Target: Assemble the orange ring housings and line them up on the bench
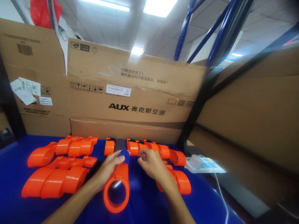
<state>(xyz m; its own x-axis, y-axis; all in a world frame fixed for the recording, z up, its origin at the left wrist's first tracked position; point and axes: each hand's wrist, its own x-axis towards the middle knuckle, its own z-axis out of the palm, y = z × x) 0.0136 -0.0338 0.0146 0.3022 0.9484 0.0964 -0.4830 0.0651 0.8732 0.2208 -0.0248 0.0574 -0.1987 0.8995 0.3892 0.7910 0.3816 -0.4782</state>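
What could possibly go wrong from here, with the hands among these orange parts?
Only the left hand holds the orange tube with the blue piece at its far end; the right hand is apart from it, so the tube might slip or twist. The right hand also appears close to the orange parts behind it and could nudge one.

Before me, a tall wall of brown cardboard stands along the far edge of the blue surface, printed with "AUX" and Chinese characters, with white labels stuck on its left part. To my right, beyond a slanting dark post, I see another cardboard panel, blurred. Blue metal beams rise behind, under a pale panelled ceiling where a bright square light and a long tube light glow. Something red hangs at my upper left.
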